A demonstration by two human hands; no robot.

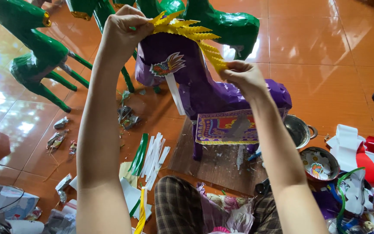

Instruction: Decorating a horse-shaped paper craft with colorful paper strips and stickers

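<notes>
A purple paper horse figure (208, 89) stands on a brown board (213, 162) in front of me. A yellow zigzag paper fringe (191, 32) runs along its head and neck like a mane. My left hand (124, 30) pinches the upper end of the fringe at the horse's head. My right hand (243, 76) pinches the lower end against the horse's neck. A colourful eye-shaped sticker (168, 66) and a white paper strip (176, 93) sit on the head. A patterned saddle cloth (226, 126) covers its flank.
Green paper horse figures (35, 52) stand at the far left and behind (234, 26). White and green paper strips (152, 156) and scraps lie on the orange tile floor. A metal pot (297, 130), a small bowl (321, 164) and red and white paper (369, 156) lie at right.
</notes>
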